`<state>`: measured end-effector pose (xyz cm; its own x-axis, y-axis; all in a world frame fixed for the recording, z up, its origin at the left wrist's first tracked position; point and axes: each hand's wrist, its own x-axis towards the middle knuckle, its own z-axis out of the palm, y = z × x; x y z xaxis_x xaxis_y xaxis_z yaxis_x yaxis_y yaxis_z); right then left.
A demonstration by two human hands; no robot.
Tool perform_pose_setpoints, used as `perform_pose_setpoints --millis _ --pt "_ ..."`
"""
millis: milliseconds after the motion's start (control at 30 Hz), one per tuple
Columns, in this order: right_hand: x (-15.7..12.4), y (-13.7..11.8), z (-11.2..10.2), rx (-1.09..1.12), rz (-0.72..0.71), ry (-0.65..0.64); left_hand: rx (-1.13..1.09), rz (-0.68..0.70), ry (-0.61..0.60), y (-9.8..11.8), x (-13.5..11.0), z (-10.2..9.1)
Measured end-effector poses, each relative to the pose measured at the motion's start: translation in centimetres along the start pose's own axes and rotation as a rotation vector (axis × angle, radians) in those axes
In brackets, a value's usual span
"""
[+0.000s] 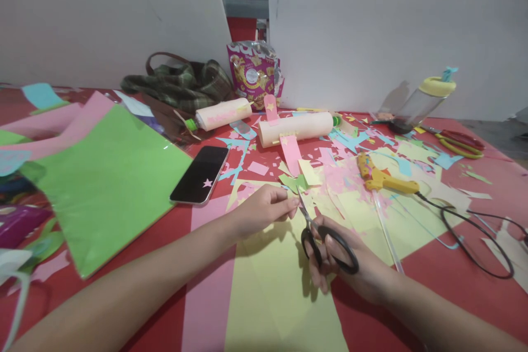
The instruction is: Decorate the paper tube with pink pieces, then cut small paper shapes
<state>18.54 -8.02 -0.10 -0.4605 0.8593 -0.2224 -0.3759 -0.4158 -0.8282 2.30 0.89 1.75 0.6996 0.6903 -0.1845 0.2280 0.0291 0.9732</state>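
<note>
While the left hand (pixel 264 210) pinches a small green paper scrap (pixel 293 182) between thumb and fingertips, the right hand (pixel 350 267) has its fingers closed through the black loops of the scissors (pixel 319 236), so both hands are gripping something. The relation that matters: the scrap sits just up and to the left of the blade tips, and the scissors' long axis runs from the handles near the person up and slightly left toward that scrap. The blades look only barely parted right at the paper's edge, but it's too small to tell if they're actually touching it. The left hand is the one on the paper, and the right is just behind it, nearer the person.

Both hands hover over a yellow sheet (pixel 280 297) lying on a red table (pixel 433 286), with a pink strip (pixel 206 297) beside it.

Stuff around: a phone (pixel 201 174) lying face up with a little pink star on its dark screen, a big green sheet (pixel 103 181), a yellow glue gun (pixel 381 176) with its black cord, and a paper-wrapped tube (pixel 299 126) further back.

As for writing, the purple snack bag (pixel 252 72) against the wall has print on it, but it's too blurry to read. No other labels can be made out.
</note>
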Motion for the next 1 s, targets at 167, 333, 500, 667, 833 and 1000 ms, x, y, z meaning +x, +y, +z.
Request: perform_pose_setpoints --millis 167,333,500,667,833,1000 --pt "0.0 0.0 0.0 -0.008 0.017 0.000 -0.034 -0.030 -0.003 -0.1 0.0 0.0" --pt "0.0 -0.1 0.0 -0.022 0.034 0.019 -0.110 -0.051 0.006 -0.1 0.0 0.2" --pt "0.0 -0.1 0.1 -0.003 0.001 0.001 -0.235 -0.075 -0.010 0.0 -0.2 0.6" --pt "0.0 0.0 0.1 -0.007 -0.027 -0.013 -0.298 -0.079 -0.019 -0.2 -0.3 0.8" --pt "0.0 0.0 0.1 -0.001 -0.022 -0.009 -0.282 -0.091 -0.009 -0.2 -0.3 0.8" --pt "0.0 -0.2 0.2 -0.001 -0.014 0.007 -0.300 -0.083 0.013 0.0 -0.5 1.1"
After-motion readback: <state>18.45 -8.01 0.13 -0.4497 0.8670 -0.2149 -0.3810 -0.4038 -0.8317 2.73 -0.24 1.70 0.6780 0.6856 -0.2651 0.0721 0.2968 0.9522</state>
